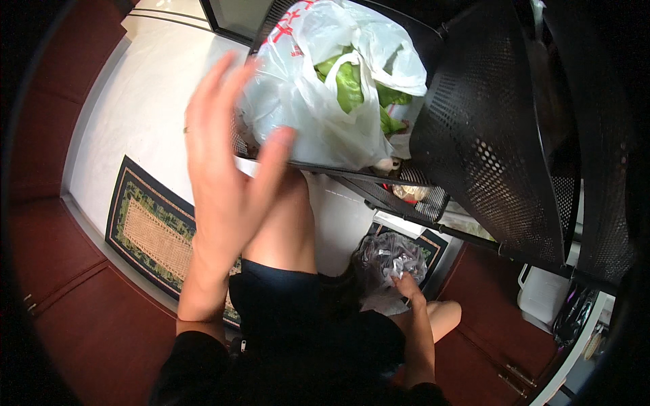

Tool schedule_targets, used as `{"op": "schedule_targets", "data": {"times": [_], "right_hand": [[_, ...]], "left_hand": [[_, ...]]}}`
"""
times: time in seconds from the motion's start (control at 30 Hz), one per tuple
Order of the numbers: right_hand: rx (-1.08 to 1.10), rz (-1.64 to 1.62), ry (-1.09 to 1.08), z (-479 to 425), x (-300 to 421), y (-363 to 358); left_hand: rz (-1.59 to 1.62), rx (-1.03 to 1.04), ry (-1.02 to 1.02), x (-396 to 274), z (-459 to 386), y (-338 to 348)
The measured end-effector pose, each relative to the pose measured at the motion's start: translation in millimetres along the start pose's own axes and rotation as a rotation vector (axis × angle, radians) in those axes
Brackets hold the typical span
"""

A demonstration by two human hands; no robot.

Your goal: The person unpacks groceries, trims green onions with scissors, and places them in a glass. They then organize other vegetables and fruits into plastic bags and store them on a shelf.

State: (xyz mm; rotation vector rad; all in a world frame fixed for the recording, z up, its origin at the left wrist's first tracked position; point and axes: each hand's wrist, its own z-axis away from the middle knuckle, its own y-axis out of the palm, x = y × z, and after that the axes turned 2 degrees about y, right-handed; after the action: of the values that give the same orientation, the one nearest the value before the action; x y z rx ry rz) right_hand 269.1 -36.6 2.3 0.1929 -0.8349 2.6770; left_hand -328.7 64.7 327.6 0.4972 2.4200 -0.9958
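Observation:
My left hand (223,147) is raised with its fingers apart and nothing in its grasp, blurred by motion. It hovers at the near left of a white plastic carrier bag (299,116) that bears red writing. Green leafy vegetables (349,83) show through the bag's opening and between its handles. The bag lies in a black mesh basket (325,170) of a rack. Lower down on the right, my right hand (406,285) grips a crumpled, thin translucent plastic bag (391,259). What that bag contains cannot be made out.
Below the basket, a lower mesh tier (426,203) holds a pale wrapped item (410,193). Black mesh panels (487,137) rise at right. A patterned mat (157,228) lies on the white floor (137,96). Dark red cabinets (101,314) flank both sides, and a white plastic container (543,289) stands at right.

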Motion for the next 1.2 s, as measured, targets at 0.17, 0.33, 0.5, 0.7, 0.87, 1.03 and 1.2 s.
{"op": "schedule_targets", "data": {"times": [0.17, 0.33, 0.5, 0.7, 0.87, 1.03, 1.2], "right_hand": [[-0.094, 0.138, -0.119, 0.7, -2.4, 5.7], [-0.12, 0.133, -0.149, -11.3, -8.1, 8.2], [-0.053, 0.18, -0.145, -7.3, 22.4, -4.6], [-0.106, 0.24, -0.162, -15.1, 25.3, -2.8], [-0.124, 0.205, -0.189, 5.0, 42.2, -18.5], [-0.117, 0.107, -0.234, 15.6, 33.0, -19.5], [-0.133, 0.044, -0.252, 31.0, 30.6, -31.4]], "left_hand": [[0.387, -0.006, -0.394, -8.2, 22.9, 22.6], [0.368, 0.012, -0.439, -24.3, 40.2, 31.3], [0.555, 0.089, -0.527, -77.6, 73.1, 30.5], [0.786, 0.193, -0.541, -136.2, 111.5, 42.1], [0.957, 0.419, -0.435, -164.5, 142.3, 72.3], [0.899, 0.723, -0.229, -191.0, 135.0, 102.2], [0.832, 0.811, -0.113, -203.8, 134.4, 123.4]]}}
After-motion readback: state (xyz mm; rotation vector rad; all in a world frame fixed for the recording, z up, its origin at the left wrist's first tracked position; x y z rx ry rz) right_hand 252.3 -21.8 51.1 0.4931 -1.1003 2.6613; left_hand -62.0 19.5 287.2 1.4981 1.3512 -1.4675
